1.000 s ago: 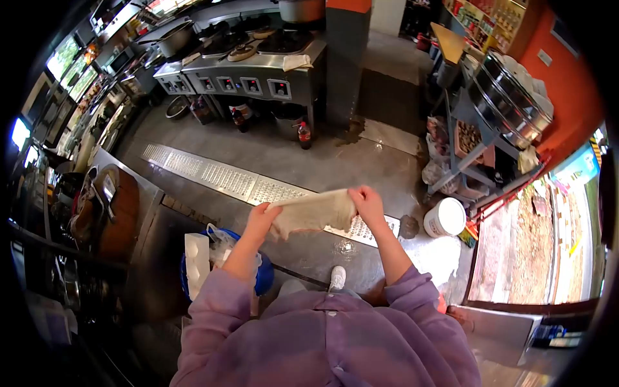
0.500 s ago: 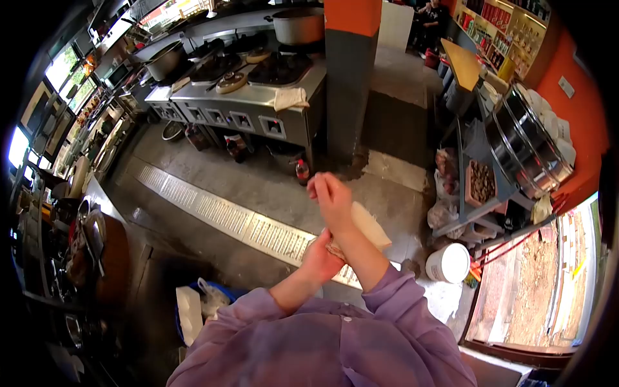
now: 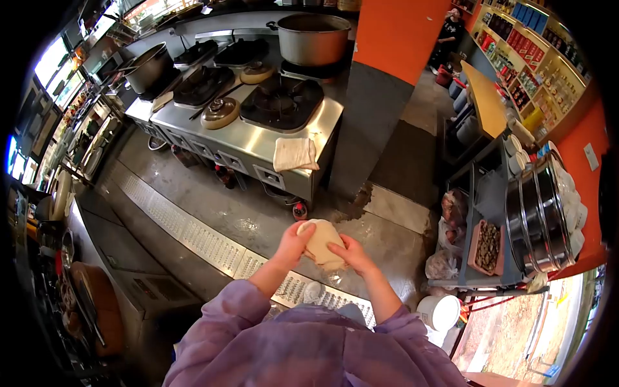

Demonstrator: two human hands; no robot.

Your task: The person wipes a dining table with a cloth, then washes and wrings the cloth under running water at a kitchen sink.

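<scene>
A folded cream cloth (image 3: 324,242) is held out in front of my body, above the floor. My left hand (image 3: 293,246) grips its left side, with the thumb lying over the upper edge. On the other side, my right hand (image 3: 353,253) pinches the lower right edge, thumb on top and fingers behind it. Another pale folded cloth (image 3: 295,154) lies on the front corner of the steel stove (image 3: 258,132), beyond my hands. A bottle with a red label (image 3: 300,211) stands on the floor by the stove's leg.
Burners, lids and a large pot (image 3: 314,42) sit on the stove. A metal drain grate (image 3: 193,224) crosses the floor. To the right are a shelf rack (image 3: 480,274) with stacked steamers (image 3: 538,216) and a white bucket (image 3: 442,313). A person (image 3: 449,35) sits far back.
My hands have moved apart from their crossed position, and the cloth has come from beneath my right forearm to between both hands. The view has shifted toward the stove.
</scene>
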